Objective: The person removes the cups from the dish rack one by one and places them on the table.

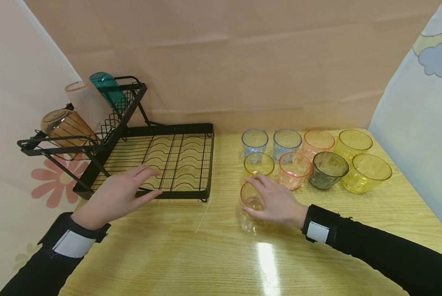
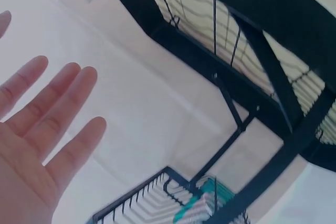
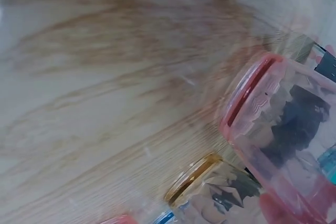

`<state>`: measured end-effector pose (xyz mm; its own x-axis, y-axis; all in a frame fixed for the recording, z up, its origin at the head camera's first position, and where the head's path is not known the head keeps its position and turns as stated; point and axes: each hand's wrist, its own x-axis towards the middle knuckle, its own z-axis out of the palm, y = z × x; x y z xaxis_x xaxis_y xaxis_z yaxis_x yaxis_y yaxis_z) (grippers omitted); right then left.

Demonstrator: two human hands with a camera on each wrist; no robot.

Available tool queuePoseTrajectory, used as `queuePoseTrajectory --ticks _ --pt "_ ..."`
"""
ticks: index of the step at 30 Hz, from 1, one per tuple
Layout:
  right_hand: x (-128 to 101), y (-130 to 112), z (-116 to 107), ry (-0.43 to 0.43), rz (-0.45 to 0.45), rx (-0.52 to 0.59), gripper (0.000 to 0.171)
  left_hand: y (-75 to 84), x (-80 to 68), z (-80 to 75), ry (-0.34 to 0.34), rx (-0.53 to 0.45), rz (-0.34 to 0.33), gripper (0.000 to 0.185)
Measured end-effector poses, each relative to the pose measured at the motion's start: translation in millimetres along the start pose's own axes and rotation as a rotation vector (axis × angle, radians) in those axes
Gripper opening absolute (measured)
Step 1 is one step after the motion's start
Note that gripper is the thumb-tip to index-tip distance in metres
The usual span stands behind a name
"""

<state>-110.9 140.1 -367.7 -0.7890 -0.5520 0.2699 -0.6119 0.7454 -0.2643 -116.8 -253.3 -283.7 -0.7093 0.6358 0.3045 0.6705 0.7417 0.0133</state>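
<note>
A: Grip: the right hand (image 1: pixel 274 199) pinches a pink-rimmed glass (image 1: pixel 251 197), thumb on its near side, fingers curled over its far side. Confirm the other.

B: The left hand (image 1: pixel 117 197) is spread, thumb well apart from the fingers, holding nothing. It stands well to the left of the grip, over the near left part of the black rack (image 1: pixel 187 194).

A: Position of the gripped glass?

B: Within the right grip, nearer the person than the other glasses. Whether its base is touching the table (image 1: pixel 191 255) cannot be determined. Just beyond the grip is a yellow glass (image 1: pixel 259 164); beyond and to the right, a second pink glass (image 1: pixel 295 172), then a grey glass (image 1: pixel 328 170).

A: Step in hand, as assessed?

B: In my judgement, taking hold of this one glass. Firmness of hold cannot be read.

A: And the next move calls for?

B: I would judge an even pinch and a straight lift, biased toward the near side so the far fingers clear the yellow glass.

A: Pose?

B: The right sleeve (image 1: pixel 376 246) enters from the right of the grip; the hand is low, palm to the glass's right, fingers reaching left. The left sleeve (image 1: pixel 39 269) enters from the near left; its fingers point toward the grip. The left wrist view shows them extended and clear of the rack.
</note>
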Motion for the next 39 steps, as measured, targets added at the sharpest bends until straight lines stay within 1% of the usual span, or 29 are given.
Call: queuePoseTrajectory --ticks 3,7,8,13,16,20,25,27,29,32,34,35,37,39 --pt "-0.6 1.7 1.1 -0.005 -0.008 -0.003 0.073 -3.3 -2.9 -6.8 0.071 0.031 0.028 0.050" --pt "-1.7 4.0 0.8 -0.009 -0.014 -0.009 0.074 -7.0 -3.1 -19.5 0.187 0.072 0.072 0.068" --pt "-1.9 4.8 0.5 -0.010 -0.016 -0.012 0.074 -7.7 -2.7 -23.4 0.211 0.083 0.083 0.070" --pt "-3.9 7.4 -3.4 -0.018 -0.048 -0.046 0.078 -14.0 0.2 -44.5 0.311 0.124 0.125 0.069" --pt "-4.9 8.1 -7.6 -0.026 -0.082 -0.073 0.081 -19.5 2.9 -56.1 0.357 0.134 0.122 0.069" --pt "-5.8 9.1 -15.0 -0.022 -0.133 -0.097 0.083 -27.5 6.3 -68.8 0.392 0.142 0.079 0.072" --pt "-6.0 15.7 -22.9 0.022 -0.192 -0.108 0.078 -37.8 9.8 -83.2 0.384 0.190 0.017 0.081" --pt "-5.7 18.5 -26.7 0.034 -0.215 -0.109 0.076 -41.7 11.9 -89.0 0.363 0.216 -0.018 0.086" --pt "-4.6 20.3 -30.9 0.043 -0.233 -0.117 0.075 -46.5 14.3 -94.5 0.357 0.244 -0.042 0.090" --pt "-2.3 22.1 -37.7 0.050 -0.247 -0.144 0.076 -54.9 17.5 -102.4 0.355 0.272 -0.102 0.096" --pt "0.3 22.5 -42.4 0.052 -0.250 -0.161 0.075 -61.6 18.1 -107.7 0.347 0.294 -0.147 0.101" --pt "1.7 22.9 -44.6 0.055 -0.251 -0.165 0.075 -64.6 18.2 -110.3 0.334 0.294 -0.183 0.099" --pt "4.8 23.5 -49.1 0.060 -0.253 -0.174 0.076 -70.8 18.5 -115.2 0.293 0.297 -0.255 0.093" --pt "7.9 24.1 -53.1 0.063 -0.253 -0.183 0.077 -76.7 19.3 -119.3 0.239 0.293 -0.336 0.087"
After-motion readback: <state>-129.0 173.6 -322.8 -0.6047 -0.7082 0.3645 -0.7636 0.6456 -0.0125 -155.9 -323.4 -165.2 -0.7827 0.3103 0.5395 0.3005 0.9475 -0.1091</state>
